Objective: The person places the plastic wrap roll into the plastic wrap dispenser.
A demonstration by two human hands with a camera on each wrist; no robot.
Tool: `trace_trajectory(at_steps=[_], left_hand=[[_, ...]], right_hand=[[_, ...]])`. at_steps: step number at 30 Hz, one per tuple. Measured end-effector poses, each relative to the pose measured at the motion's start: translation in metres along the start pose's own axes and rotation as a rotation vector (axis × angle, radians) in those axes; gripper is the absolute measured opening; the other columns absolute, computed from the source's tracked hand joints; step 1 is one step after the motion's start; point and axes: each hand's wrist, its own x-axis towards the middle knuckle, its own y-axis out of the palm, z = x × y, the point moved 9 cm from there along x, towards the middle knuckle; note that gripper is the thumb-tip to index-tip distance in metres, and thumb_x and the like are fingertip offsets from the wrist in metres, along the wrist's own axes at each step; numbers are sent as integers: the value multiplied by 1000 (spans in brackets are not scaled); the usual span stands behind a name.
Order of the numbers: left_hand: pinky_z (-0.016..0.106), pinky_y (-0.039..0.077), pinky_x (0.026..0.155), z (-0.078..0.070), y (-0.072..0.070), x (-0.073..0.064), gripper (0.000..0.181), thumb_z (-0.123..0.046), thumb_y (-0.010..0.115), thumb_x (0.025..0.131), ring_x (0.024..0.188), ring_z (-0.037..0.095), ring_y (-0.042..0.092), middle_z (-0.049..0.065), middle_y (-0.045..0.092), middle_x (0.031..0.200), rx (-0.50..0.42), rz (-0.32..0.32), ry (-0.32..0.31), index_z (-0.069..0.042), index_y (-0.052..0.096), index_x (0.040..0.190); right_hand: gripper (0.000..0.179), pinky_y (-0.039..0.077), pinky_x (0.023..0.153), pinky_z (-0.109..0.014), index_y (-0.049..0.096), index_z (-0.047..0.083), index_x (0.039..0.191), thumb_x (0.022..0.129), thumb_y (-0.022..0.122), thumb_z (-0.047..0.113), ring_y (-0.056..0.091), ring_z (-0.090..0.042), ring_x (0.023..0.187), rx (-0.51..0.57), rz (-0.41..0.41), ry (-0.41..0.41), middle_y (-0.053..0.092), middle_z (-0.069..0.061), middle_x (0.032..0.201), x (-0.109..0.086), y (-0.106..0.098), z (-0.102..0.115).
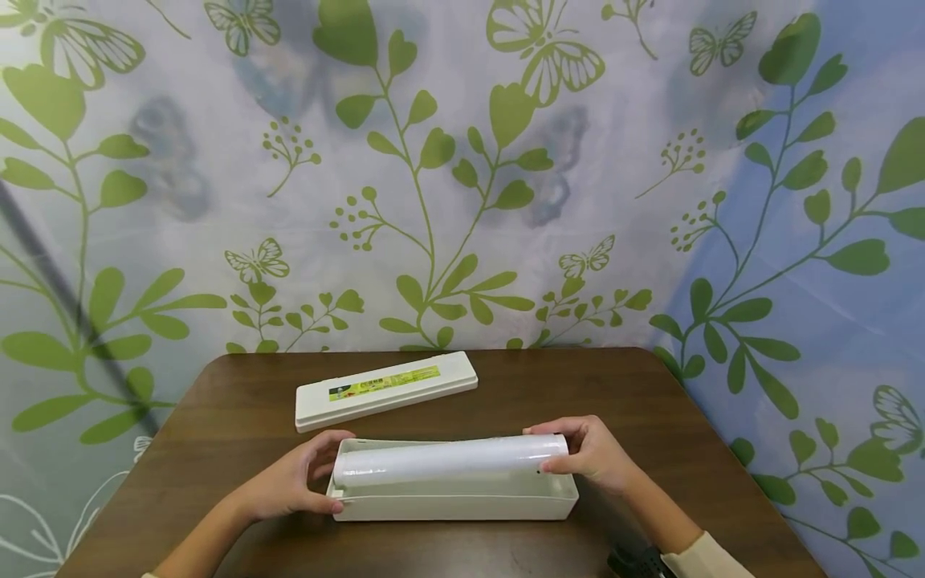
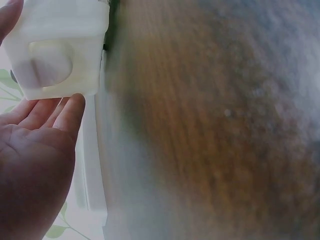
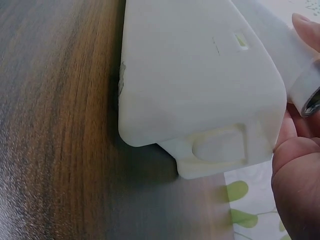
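A long white plastic box lies lengthwise near the table's front edge, its top uncovered. Inside it is a roll of plastic wrap, tilted so that its right end rises above the rim while its left end sits low. My left hand grips the box's left end, thumb at the front corner and fingers at the back. With thumb and fingers my right hand holds the roll's right end. The right wrist view shows the box close up, with the roll's open tube end beside the fingers.
Behind the box lies its long white lid, slanted, with a yellow-green label. The brown wooden table ends at a curtain printed with leaves and butterflies. A dark strapped device is by the right wrist.
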Motion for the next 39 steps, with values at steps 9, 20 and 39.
trace_trajectory(at_steps=[9, 20, 39], left_hand=[[20, 50, 103, 2, 0, -3, 82, -2, 82, 83, 131, 2, 54, 30, 40, 148, -3, 7, 6, 2, 32, 149], [20, 50, 103, 1, 4, -5, 83, -2, 82, 83, 131, 0, 54, 31, 40, 147, 12, 0, 0, 3, 32, 149], [22, 52, 101, 1, 9, -7, 83, -2, 82, 83, 131, 2, 55, 31, 41, 146, 27, 15, -1, 3, 31, 149]], right_hand=[[42, 63, 74, -35, 69, -10, 122, 82, 80, -4, 74, -17, 97, -1, -2, 16, 76, -5, 121, -2, 2, -3], [43, 63, 73, -37, 69, -9, 123, 82, 80, -4, 75, -17, 96, -13, 26, 5, 75, -8, 122, -7, 4, -3], [41, 62, 70, -35, 76, 9, 120, 80, 87, 9, 72, -14, 86, -227, 62, 42, 77, -7, 116, -12, 9, -1]])
